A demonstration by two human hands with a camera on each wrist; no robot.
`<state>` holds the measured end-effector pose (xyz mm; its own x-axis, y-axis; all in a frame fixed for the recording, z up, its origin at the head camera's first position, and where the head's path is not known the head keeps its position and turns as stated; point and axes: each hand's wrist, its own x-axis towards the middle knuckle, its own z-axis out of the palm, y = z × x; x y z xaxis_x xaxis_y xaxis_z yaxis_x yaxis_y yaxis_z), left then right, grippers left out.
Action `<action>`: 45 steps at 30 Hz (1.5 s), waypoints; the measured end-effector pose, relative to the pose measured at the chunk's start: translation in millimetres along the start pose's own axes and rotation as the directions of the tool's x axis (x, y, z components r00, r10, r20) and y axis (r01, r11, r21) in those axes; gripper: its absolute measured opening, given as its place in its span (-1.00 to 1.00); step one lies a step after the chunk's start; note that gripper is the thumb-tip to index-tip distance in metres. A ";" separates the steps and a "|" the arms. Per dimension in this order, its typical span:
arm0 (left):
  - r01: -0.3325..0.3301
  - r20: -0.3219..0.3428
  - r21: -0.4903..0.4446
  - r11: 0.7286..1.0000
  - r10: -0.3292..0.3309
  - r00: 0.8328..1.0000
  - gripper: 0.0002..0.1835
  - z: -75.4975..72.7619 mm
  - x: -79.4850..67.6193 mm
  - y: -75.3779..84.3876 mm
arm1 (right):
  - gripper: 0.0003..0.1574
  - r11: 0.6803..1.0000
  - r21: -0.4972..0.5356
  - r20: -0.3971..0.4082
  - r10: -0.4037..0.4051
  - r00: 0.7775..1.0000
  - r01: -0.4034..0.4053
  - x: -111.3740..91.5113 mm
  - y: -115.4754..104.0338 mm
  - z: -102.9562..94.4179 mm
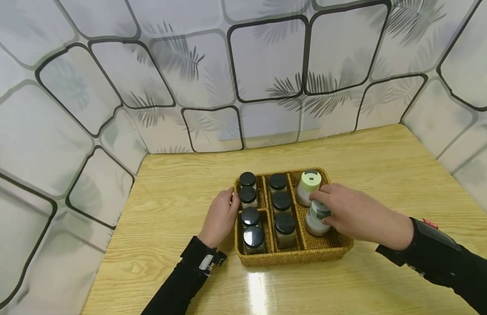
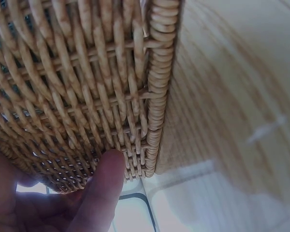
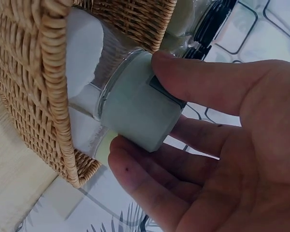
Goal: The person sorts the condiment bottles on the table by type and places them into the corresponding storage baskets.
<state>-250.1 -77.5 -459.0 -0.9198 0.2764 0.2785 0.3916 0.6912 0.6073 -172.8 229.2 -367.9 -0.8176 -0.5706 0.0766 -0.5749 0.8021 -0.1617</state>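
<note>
A woven wicker basket [image 1: 294, 258] with compartments stands on the table. My left hand [image 1: 219, 218] holds its left side at the rim; in the left wrist view a finger [image 2: 104, 188] lies against the outer wicker wall [image 2: 87, 87]. My right hand [image 1: 353, 214] grips the grey-green lid [image 3: 135, 101] of a clear seasoning jar [image 1: 316, 224] with white contents, in the right compartment. Thumb and fingers sit on opposite sides of that lid. Just behind it stands a similar jar with a pale yellow-green lid [image 1: 311, 179], white contents inside.
Several black-lidded jars [image 1: 282, 201] fill the middle compartment, and more black-lidded jars [image 1: 250, 216] stand in the two left ones. The wooden table [image 1: 168, 188] meets a patterned cloth wall [image 1: 271, 61] at the back and sides.
</note>
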 end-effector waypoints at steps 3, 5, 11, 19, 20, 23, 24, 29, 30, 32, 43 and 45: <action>0.002 -0.002 0.002 1.000 -0.002 1.000 -0.71 -0.2 0.2 0.1 | -0.32 1.000 -0.001 -0.004 -0.005 1.000 0.005 0.4 0.2 0.2; 0.004 -0.003 0.004 1.000 -0.004 1.000 -0.71 -0.6 0.2 0.2 | -0.33 1.000 -0.002 -0.005 -0.007 1.000 0.007 0.8 0.3 0.3; 0.010 -0.003 0.002 1.000 -0.010 1.000 -0.72 -0.6 -0.4 0.4 | -0.31 1.000 -0.011 -0.001 0.000 1.000 0.000 1.2 0.5 1.4; 0.012 0.005 -0.011 1.000 -0.012 1.000 -0.71 -1.4 0.4 1.1 | -0.26 1.000 -0.015 0.006 0.016 1.000 -0.016 0.8 0.8 0.0; 0.008 0.004 -0.011 1.000 -0.008 1.000 -0.71 -1.6 0.9 1.3 | -0.24 1.000 -0.016 0.005 0.020 1.000 -0.020 0.8 0.7 -0.8; 0.002 0.002 -0.013 1.000 -0.002 1.000 -0.70 -2.0 2.4 1.7 | -0.21 0.999 -0.021 -0.004 0.031 1.000 -0.031 0.6 0.1 -4.1; 0.000 0.001 -0.012 1.000 0.000 1.000 -0.70 -2.2 2.8 2.0 | -0.20 0.999 -0.022 -0.010 0.036 0.999 -0.036 0.2 -0.1 -5.5; 0.005 0.005 -0.006 1.000 -0.005 1.000 -0.70 -2.1 2.3 1.7 | -0.32 0.997 0.009 -0.063 0.080 0.995 -0.079 -2.4 2.8 -11.0; 0.007 0.005 -0.006 1.000 -0.007 1.000 -0.70 -2.0 1.9 1.4 | -0.36 0.996 0.022 -0.080 0.091 0.993 -0.089 -2.6 4.8 -11.3; 0.011 0.006 -0.007 1.000 -0.011 1.000 -0.70 -1.8 1.2 1.0 | -0.43 0.993 0.054 -0.119 0.114 0.986 -0.109 -2.5 9.6 -10.5; 0.019 0.014 -0.005 1.000 -0.019 1.000 -0.70 -0.2 0.4 0.4 | -0.60 0.961 0.137 -0.196 0.263 0.945 -0.239 -2.4 39.2 -2.4; 0.016 0.012 -0.004 1.000 -0.016 1.000 -0.70 -0.5 0.2 0.6 | -0.60 0.957 0.139 -0.196 0.279 0.940 -0.255 -4.0 43.7 -0.2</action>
<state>-250.0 -77.3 -458.2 -0.9263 0.2730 0.2597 0.3766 0.6931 0.6146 -194.6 266.6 -375.1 -0.9349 -0.2785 0.2201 -0.3378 0.8884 -0.3107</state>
